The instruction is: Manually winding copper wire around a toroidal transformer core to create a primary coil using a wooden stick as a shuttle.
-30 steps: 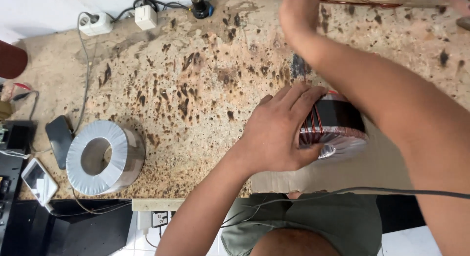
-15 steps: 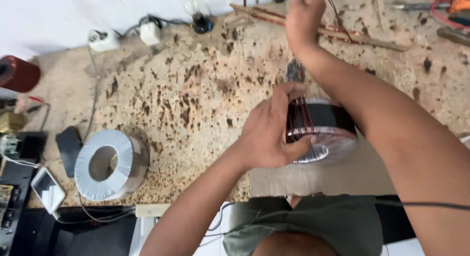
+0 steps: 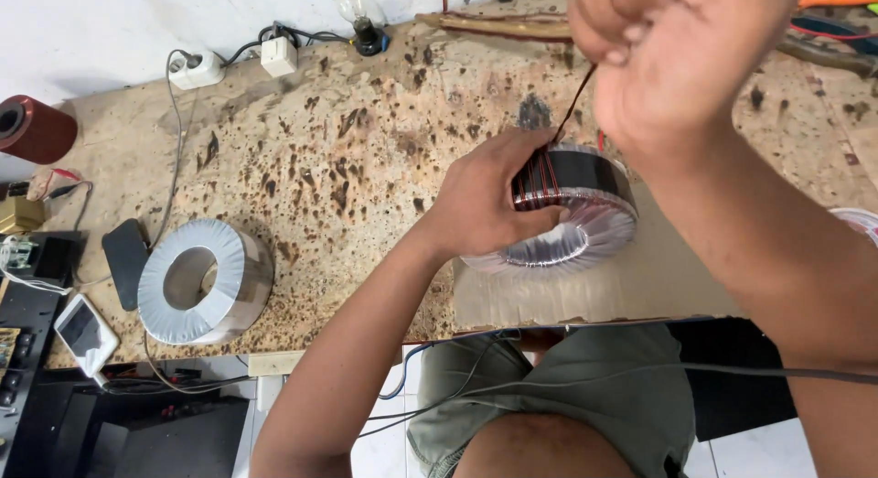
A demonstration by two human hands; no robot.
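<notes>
A ring-shaped coil core (image 3: 585,213), black on its outer wall and clear-wrapped below, rests near the front edge of the stained workbench (image 3: 347,158). Several turns of reddish copper wire (image 3: 569,112) wrap its left part. My left hand (image 3: 485,199) grips the core's left side, fingers over the wire turns. My right hand (image 3: 677,48) is raised above it, closed, pinching the wire, which runs taut down to the core.
A grey taped ring coil (image 3: 203,281) lies at front left beside a black pad (image 3: 123,254) and a small white meter (image 3: 82,332). A dark red spool (image 3: 35,128) sits far left. A bulb (image 3: 358,16), sockets and long tools line the back edge.
My right hand has drawn back from the far side towards the camera, pulling the wire up taut. The view has shifted closer; my left hand stays on the core.
</notes>
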